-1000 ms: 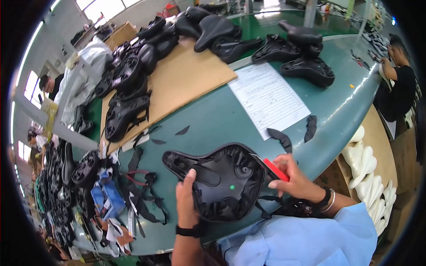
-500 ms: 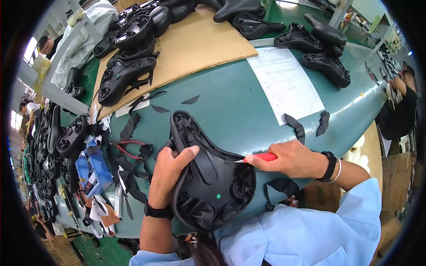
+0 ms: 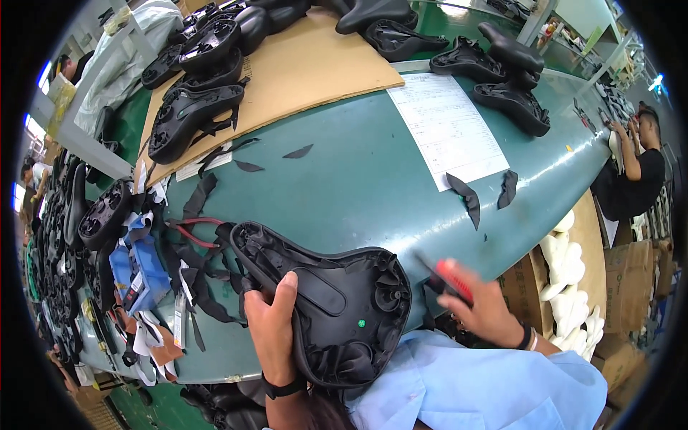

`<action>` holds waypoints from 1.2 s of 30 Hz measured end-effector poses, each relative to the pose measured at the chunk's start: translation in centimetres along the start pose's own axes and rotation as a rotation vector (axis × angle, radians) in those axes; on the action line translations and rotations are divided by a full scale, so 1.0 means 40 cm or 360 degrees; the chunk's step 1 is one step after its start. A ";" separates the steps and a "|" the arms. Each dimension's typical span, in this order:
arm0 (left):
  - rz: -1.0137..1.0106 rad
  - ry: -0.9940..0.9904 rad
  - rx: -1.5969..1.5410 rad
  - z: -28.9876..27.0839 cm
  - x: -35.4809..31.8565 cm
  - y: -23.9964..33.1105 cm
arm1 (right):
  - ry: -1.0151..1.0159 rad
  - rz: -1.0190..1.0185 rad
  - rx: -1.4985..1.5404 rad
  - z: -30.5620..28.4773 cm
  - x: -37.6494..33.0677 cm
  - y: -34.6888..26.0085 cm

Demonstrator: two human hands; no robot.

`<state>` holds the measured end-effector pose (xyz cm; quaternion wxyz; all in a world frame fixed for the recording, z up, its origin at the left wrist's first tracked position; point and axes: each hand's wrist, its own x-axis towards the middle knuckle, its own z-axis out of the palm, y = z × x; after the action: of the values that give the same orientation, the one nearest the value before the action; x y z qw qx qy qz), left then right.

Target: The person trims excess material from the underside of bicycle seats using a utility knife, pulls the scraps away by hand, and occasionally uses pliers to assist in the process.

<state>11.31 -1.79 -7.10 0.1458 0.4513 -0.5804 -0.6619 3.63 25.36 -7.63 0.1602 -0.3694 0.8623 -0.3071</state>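
"Seat [image 3: 315,326], in the head view: where is it, and how do you have it?"

"Underside up at the near side of the green table [image 3: 322,193], close to my shirt [image 3: 473,387], narrow nose pointing up and left. My left hand [image 3: 271,308] grips its left rim: thumb flat on the inner face, fingers curled out of sight behind the edge, so the hand is mostly closed."

"And your other hand?"

"My right hand [image 3: 480,301] is wrapped round a red-handled cutter [image 3: 456,279]. It's blurred, the tip just beside the wide end, and I can't tell whether it touches."

"How would you expect the seat to handle?"

"Light enough for 1 hand, I'd judge. The base looks like stiff plastic, smooth and maybe a bit slippery. The cover gathered inside the rim looks soft and creased; I'd expect it to give under a pinch. Nothing about it seems fragile, though a blade could nick that cover."

"So where do you take hold?"

"On the firm rim between nose and wide end, thumb inside, clear of the loose folds. I'd guess it could pivot there, since I have only 1 side."
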 end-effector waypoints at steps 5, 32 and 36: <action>0.0115 0.0017 0.0000 -0.012 -0.021 -0.038 | 0.0328 -0.0421 0.0237 0.048 0.204 -0.020; 0.0217 -0.1053 -0.1637 0.020 0.077 -0.011 | -0.0099 0.0230 -0.0556 0.038 0.002 -0.073; 0.0931 -0.0610 0.0133 0.049 0.012 0.020 | 0.0054 0.0024 -0.0568 0.009 0.107 -0.062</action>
<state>9.27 -1.12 -6.75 0.1991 0.1389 -0.7285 -0.6406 2.24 20.73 -6.51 0.0798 -0.3803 0.9084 -0.1543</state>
